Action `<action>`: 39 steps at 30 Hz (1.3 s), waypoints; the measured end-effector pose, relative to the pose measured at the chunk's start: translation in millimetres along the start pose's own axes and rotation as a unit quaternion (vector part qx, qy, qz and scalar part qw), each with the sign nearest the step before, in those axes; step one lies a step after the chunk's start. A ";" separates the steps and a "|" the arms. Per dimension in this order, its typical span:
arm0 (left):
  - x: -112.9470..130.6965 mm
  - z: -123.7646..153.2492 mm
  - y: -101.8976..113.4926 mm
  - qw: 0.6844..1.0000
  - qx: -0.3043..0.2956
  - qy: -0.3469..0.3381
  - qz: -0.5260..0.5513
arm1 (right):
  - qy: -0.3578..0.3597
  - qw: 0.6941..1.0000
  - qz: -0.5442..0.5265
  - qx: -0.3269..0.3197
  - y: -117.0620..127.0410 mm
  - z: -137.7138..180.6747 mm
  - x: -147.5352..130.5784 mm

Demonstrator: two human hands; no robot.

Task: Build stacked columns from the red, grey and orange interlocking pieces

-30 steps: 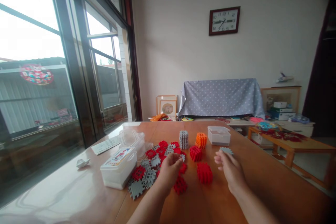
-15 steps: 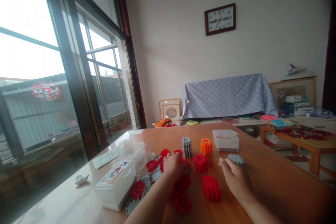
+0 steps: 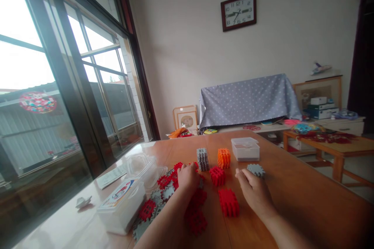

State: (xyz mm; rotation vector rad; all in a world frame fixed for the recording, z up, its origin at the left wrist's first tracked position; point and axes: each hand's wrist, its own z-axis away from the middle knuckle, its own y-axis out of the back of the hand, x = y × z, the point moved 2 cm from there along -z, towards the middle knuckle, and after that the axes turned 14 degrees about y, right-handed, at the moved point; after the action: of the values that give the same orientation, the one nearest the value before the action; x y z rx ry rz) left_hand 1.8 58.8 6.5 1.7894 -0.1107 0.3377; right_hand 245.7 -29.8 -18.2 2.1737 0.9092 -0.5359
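My left hand [image 3: 188, 179] is over the spread of red and grey toothed plastic building pieces, its fingers curled down among them. Whatever lies under its fingertips is hidden. My right hand [image 3: 253, 187] rests near the table's right part with fingers together and bent; what it may hold is hidden. Just beyond its knuckles is a grey toothed piece [image 3: 256, 169]. Between the hands are a red stack [image 3: 228, 202] and a smaller red stack [image 3: 217, 176]. Behind them stand a grey stack [image 3: 202, 159] and an orange stack [image 3: 224, 158].
A lidded clear box [image 3: 121, 210] with a printed label stands at left, beside an open clear box [image 3: 146, 169]. Another clear box [image 3: 245, 149] is at the back right. A paper sheet [image 3: 112, 176] and a small grey object [image 3: 83, 201] lie near the window.
The whole view has shifted, so the table things appear a little further left and higher. My right hand has moved slightly left of the grey piece; my left hand stays over the pile.
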 end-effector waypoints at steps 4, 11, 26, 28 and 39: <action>-12.6 -4.8 6.4 0.999 0.017 0.018 0.021 | -0.002 1.000 0.002 0.001 0.3 -0.4 0.6; -25.4 -5.2 12.8 1.000 0.006 -0.006 0.006 | -0.006 1.000 0.005 -0.001 -1.6 0.4 2.9; -38.4 -30.8 -5.3 0.994 -0.089 0.025 -0.063 | 0.010 1.000 0.009 0.000 -2.8 1.4 3.2; -40.0 -32.4 -4.0 0.994 -0.088 0.031 -0.060 | 0.006 1.000 0.010 -0.004 -4.0 1.5 4.9; -34.7 -18.7 9.9 1.000 -0.024 -0.012 0.005 | 0.001 1.000 0.018 -0.009 -10.9 1.9 23.2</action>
State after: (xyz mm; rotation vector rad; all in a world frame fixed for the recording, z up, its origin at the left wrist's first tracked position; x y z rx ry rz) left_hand -36.8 70.7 9.7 1.7469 -0.1432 0.3194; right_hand 252.9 -15.4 -38.2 2.1693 0.8711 -0.5068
